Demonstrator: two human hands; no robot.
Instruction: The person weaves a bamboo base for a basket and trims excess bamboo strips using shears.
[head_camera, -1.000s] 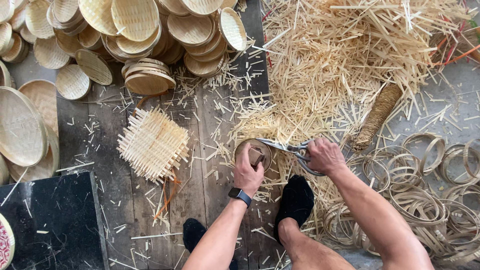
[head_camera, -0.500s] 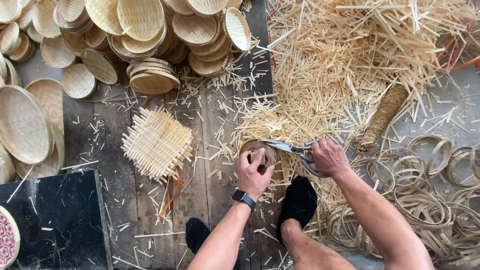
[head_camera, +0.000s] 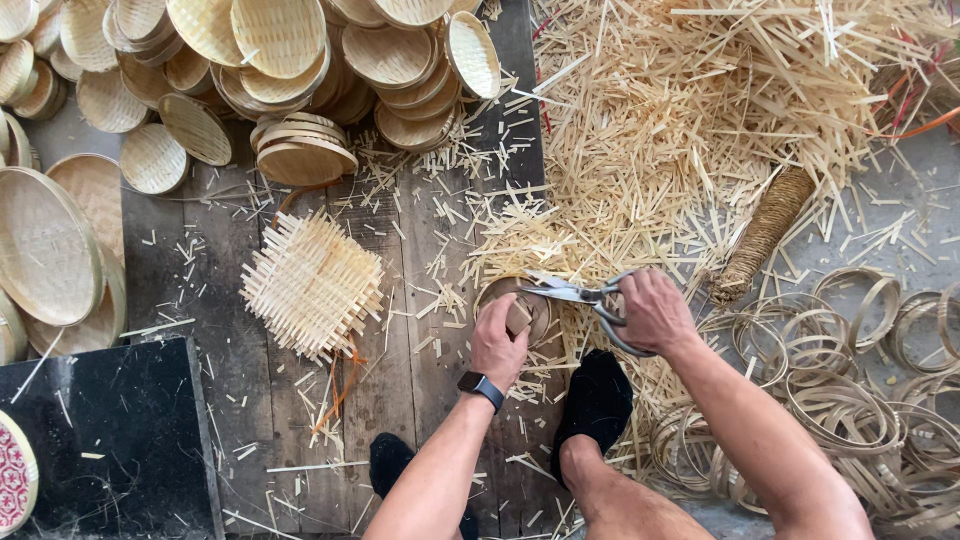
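On the plank floor just ahead of the person's feet, the left hand (head_camera: 497, 345) presses a small round woven basket (head_camera: 515, 310) down under a small block, fingers curled over both, while the right hand (head_camera: 652, 312) grips metal scissors (head_camera: 575, 293) with the blades parted at the basket's far rim. Judged from this, trimming of protruding strip ends is in hand; the following cut calls for turning the basket to present untrimmed rim. Both forearms extend forward, wrists low.
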